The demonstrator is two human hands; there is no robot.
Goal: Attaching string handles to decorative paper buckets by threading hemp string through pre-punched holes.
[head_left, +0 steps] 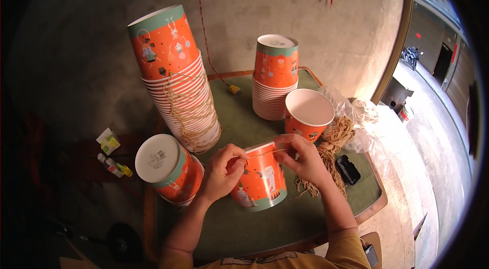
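Note:
An orange paper bucket (pixel 260 181) with a green band and printed figures stands on the green tabletop in front of me, its white rim upward. A thin tan cord (pixel 262 155) stretches across its side just below the rim. My left hand (pixel 222 171) pinches the cord at the bucket's left side. On the right, my right hand (pixel 301 157) pinches the cord's other end, its fingers close to the rim. An upright open bucket (pixel 308 108) with a pale inside sits just beyond my right hand. Left of my left hand, another bucket (pixel 170 167) stands upside down.
A tall leaning stack of nested buckets (pixel 178 96), wound with cord, rises at the back left. A shorter stack (pixel 275 78) stands behind. Tan cord hanks (pixel 333 141), a black open case (pixel 348 169) and clear plastic (pixel 367 146) lie on the right. A yellow plug (pixel 234 89) lies near the wall.

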